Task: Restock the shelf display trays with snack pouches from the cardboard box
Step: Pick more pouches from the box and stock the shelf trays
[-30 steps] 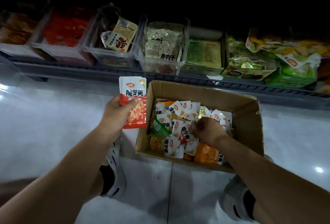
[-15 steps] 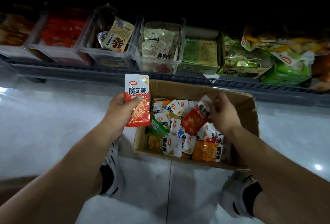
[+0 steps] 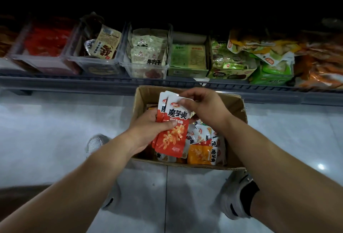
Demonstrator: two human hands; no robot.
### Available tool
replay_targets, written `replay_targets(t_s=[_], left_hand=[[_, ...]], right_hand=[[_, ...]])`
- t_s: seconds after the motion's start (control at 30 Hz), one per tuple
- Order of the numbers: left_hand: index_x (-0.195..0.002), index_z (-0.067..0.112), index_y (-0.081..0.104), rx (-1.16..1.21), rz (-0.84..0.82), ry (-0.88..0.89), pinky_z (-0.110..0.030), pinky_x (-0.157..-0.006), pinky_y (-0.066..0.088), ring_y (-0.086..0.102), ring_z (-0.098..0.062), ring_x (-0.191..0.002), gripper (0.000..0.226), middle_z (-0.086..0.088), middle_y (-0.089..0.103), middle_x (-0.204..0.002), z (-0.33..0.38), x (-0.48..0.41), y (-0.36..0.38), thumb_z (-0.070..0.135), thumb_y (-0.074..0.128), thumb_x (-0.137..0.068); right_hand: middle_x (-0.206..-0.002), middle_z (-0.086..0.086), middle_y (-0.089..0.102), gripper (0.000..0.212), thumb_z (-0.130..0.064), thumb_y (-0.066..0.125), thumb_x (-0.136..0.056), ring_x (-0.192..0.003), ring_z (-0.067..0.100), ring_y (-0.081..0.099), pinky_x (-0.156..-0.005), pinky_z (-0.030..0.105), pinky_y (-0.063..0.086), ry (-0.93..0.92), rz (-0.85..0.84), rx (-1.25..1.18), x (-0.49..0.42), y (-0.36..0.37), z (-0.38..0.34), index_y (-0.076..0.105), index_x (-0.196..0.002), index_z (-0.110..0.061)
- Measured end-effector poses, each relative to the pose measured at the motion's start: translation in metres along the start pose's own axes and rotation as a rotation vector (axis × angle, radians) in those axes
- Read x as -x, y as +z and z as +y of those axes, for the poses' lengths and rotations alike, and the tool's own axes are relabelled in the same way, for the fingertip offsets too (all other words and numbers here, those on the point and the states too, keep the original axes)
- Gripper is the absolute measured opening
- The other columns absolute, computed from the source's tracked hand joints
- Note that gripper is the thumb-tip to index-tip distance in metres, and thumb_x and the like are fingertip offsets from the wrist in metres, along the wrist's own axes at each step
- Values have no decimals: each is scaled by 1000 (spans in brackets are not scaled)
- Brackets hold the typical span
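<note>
My left hand (image 3: 146,132) grips a small stack of red pouches (image 3: 173,138) at its left edge, thumb across the front, fingers behind. My right hand (image 3: 206,110) pinches the top edge of the front one between thumb and fingertips. The stack is upright, above the open cardboard box (image 3: 239,106). The box sits on the tiled floor (image 3: 55,130), just in front of the shelf (image 3: 74,82), with loose pouches (image 3: 201,155) heaped inside, orange and white among them. Clear trays (image 3: 92,66) stand in a row on the shelf, each holding packets.
</note>
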State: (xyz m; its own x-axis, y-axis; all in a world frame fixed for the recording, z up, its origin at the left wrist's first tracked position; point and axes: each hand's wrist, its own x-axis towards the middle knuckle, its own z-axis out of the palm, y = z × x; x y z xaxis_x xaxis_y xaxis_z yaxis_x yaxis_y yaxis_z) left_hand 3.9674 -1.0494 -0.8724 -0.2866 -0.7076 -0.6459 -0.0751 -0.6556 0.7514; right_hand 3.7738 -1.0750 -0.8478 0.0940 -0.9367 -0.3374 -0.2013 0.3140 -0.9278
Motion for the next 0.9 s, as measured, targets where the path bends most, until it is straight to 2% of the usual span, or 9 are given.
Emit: replay_targets(t_s=[0.13, 0.2, 0.3, 0.37, 0.47, 0.6, 0.73, 0.8, 0.9], left_hand=[[-121, 23, 65, -7, 73, 33, -40, -88, 59, 75, -22, -103, 37, -2, 78, -110, -7, -5, -13, 17, 79, -87], [-122, 24, 64, -6, 95, 41, -39, -87, 59, 75, -20, -102, 38, 0, 78, -111, -11, -6, -20, 18, 78, -88], [-122, 25, 64, -22, 139, 37, -39, -87, 59, 76, -19, -101, 39, 2, 78, -111, -18, -8, -28, 20, 79, -87], [-121, 29, 63, -30, 149, 30, -39, -85, 60, 76, -16, -99, 38, 5, 78, -110, -21, -10, -31, 22, 79, -87], [-121, 30, 63, -30, 157, 32, -40, -86, 60, 76, -16, -97, 37, 6, 78, -109, -22, -12, -32, 22, 79, -88], [-119, 33, 63, -28, 174, 32, -39, -82, 61, 77, -15, -95, 35, 8, 78, -108, -23, -12, -35, 24, 78, -88], [-120, 32, 62, -10, 166, 32, -34, -76, 61, 77, -14, -95, 34, 9, 78, -108, -24, -11, -37, 22, 76, -90], [-121, 32, 62, -6, 166, 24, -37, -79, 61, 77, -16, -96, 36, 7, 78, -109, -23, -10, -37, 23, 77, -89], [-124, 31, 62, -8, 175, 23, -44, -88, 60, 76, -18, -99, 40, 6, 78, -112, -22, -10, -36, 24, 78, -88]], right_hand=[[-90, 7, 73, 7, -15, 70, -93, -80, 22, 72, -63, 29, 60, 100, 74, 11, -3, -23, 37, 72, -98, -12], [-95, -2, 73, 9, -15, 71, -91, -91, 17, 71, -73, 24, 58, 184, -23, 253, -3, -44, 74, 73, -99, -21], [-113, -15, 69, 16, -21, 73, -90, -108, 5, 62, -100, 31, 52, 324, -241, 557, 1, -66, 125, 74, -100, -34], [-133, -12, 59, 21, -23, 72, -90, -126, 11, 52, -109, 30, 41, 370, -317, 636, 1, -69, 142, 74, -107, -36], [-147, -4, 47, 31, -23, 69, -92, -140, 22, 39, -115, 32, 32, 395, -352, 748, -4, -67, 151, 69, -122, -31], [-142, -2, 53, 32, -27, 72, -91, -129, 24, 50, -113, 37, 41, 445, -368, 809, -13, -66, 166, 68, -122, -29], [-135, -3, 56, 15, -24, 69, -93, -126, 23, 51, -111, 35, 42, 408, -380, 831, -12, -69, 176, 73, -102, -36], [-123, -10, 58, 17, -24, 67, -95, -121, 16, 51, -111, 33, 40, 372, -381, 730, -10, -72, 162, 71, -87, -38], [-117, -2, 65, 11, -27, 66, -95, -116, 18, 57, -105, 41, 47, 297, -284, 577, -10, -76, 125, 70, -86, -31]])
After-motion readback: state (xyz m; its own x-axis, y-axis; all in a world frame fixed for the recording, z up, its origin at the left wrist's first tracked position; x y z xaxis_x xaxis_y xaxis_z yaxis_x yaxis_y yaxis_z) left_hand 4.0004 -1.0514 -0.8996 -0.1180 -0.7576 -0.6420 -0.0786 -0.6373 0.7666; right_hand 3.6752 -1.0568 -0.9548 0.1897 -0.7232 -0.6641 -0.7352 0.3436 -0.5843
